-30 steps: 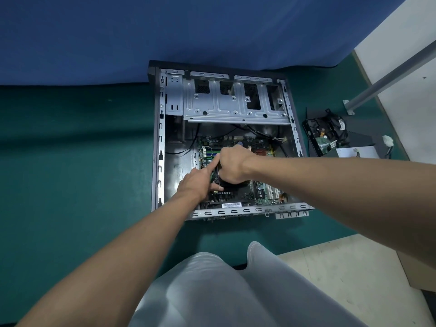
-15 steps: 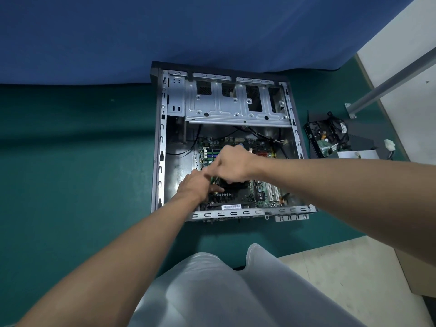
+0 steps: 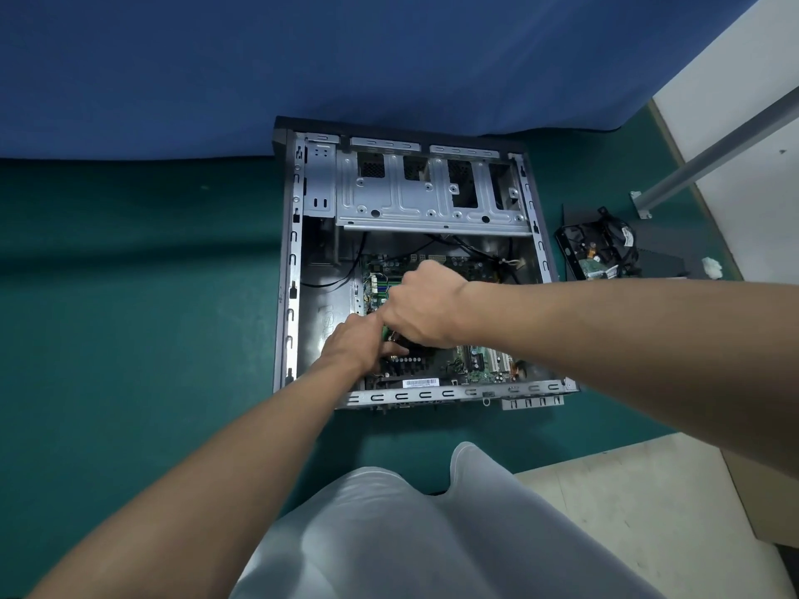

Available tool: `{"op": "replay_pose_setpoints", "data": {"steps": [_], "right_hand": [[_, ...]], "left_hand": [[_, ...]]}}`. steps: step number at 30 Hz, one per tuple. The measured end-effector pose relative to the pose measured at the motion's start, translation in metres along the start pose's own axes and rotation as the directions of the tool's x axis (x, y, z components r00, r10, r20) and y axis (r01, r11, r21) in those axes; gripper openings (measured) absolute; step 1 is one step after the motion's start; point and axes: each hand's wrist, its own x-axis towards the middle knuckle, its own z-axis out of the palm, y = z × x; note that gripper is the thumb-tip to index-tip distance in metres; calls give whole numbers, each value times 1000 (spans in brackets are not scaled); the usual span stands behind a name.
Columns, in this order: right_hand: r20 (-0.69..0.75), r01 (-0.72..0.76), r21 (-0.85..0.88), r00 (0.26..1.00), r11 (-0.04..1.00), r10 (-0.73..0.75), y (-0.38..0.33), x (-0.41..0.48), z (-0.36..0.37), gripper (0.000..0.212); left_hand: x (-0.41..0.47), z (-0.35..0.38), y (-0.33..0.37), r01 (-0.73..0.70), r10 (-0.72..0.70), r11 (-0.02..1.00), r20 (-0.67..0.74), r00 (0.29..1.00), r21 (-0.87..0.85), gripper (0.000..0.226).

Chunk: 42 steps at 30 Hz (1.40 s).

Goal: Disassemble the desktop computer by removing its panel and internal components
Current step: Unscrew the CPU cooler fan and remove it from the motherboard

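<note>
The computer case [image 3: 289,270] is lying on its side in the middle of the frame, on the green-covered worktop [image 3: 129,317]. Its side panel is off, so the motherboard [image 3: 475,365] is showing in the lower half of the case. The bare metal drive cage [image 3: 415,205] is spanning the upper half.

Both hands are working over the left-centre of the board. The right hand [image 3: 421,304] is curling into a tight fist, knuckles toward the left of the frame. A sliver of a green card [image 3: 386,332] is peeking out just below those knuckles, and the hand appears to be pinching it. The left hand [image 3: 352,339] is lying just below and to the left, touching the right. Its thumb and forefinger are stretching out and pressing onto the board, and it is holding nothing that shows.

The card is sitting directly under the right fist, so that hand is the nearer one and looks to be doing the pulling. The left hand looks to be bracing the board. Most of the card is hidden, so its long axis cannot be told. The lift probably needs to go straight out of the open side, toward the camera.

Removed parts [image 3: 596,248] are lying with their cables at the right of the frame, well apart from the case.
</note>
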Motion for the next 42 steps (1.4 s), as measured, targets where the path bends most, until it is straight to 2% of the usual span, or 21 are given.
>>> {"op": "replay_pose_setpoints", "data": {"steps": [2, 3, 4, 5, 7, 8, 10, 12, 13, 16, 18, 22, 26, 30, 36, 40, 42], "right_hand": [[34, -92, 34, 995, 995, 90, 9, -7, 4, 20], [60, -146, 59, 988, 987, 143, 14, -12, 9, 14], [80, -208, 89, 976, 974, 201, 19, -17, 16, 13], [110, -276, 119, 958, 954, 263, 24, -22, 25, 22], [203, -431, 303, 901, 850, 384, 34, -31, 43, 43], [249, -488, 438, 873, 755, 420, 37, -32, 52, 44], [269, -511, 656, 846, 555, 461, 35, -30, 68, 30], [187, -462, 743, 838, 485, 512, 25, -20, 81, 24], [148, -443, 743, 840, 502, 521, 19, -14, 86, 31], [156, -418, 621, 895, 663, 418, 6, 8, 94, 100], [186, -416, 521, 908, 746, 377, 2, 18, 100, 115], [148, -433, 476, 897, 765, 416, 5, 22, 109, 98], [119, -415, 569, 896, 710, 428, 20, 12, 106, 103], [141, -421, 562, 897, 712, 419, 25, 4, 106, 104], [180, -449, 548, 887, 706, 424, 11, 12, 112, 98], [301, -490, 599, 871, 634, 389, 20, 24, 105, 103], [230, -477, 646, 866, 596, 444, 28, 31, 96, 87]], "left_hand": [[2, -1, -3, -67, 66, 998, 37, 997, 19, 74], [1, -2, -4, -74, 73, 997, 59, 996, 18, 91], [1, -2, -6, -79, 79, 997, 64, 995, 5, 101], [0, -2, -6, -62, 63, 998, 72, 995, -19, 107], [-4, -1, -6, -9, 14, 997, 57, 998, -80, 110], [-4, -1, -6, 31, -26, 993, 41, 999, -116, 107], [-4, -2, -7, 100, -96, 983, 32, 995, -152, 90], [-6, -5, -5, 146, -139, 978, 56, 989, -150, 65], [-7, -6, -5, 169, -160, 974, 67, 985, -150, 55], [-9, -7, -5, 212, -206, 970, 59, 977, -120, 37], [-9, -7, -5, 230, -226, 968, 52, 973, -102, 32], [-10, -7, -7, 261, -257, 961, 53, 965, -88, 30], [-10, -6, -8, 284, -278, 955, 79, 957, -87, 30], [-9, -6, -6, 276, -268, 956, 83, 960, -96, 37], [-8, -5, -6, 121, -142, 966, 75, 987, 230, 70], [-4, -5, -9, 67, -136, 944, 193, 972, 323, 73], [-3, -5, -9, 52, -141, 936, 233, 962, 348, 71]]}}
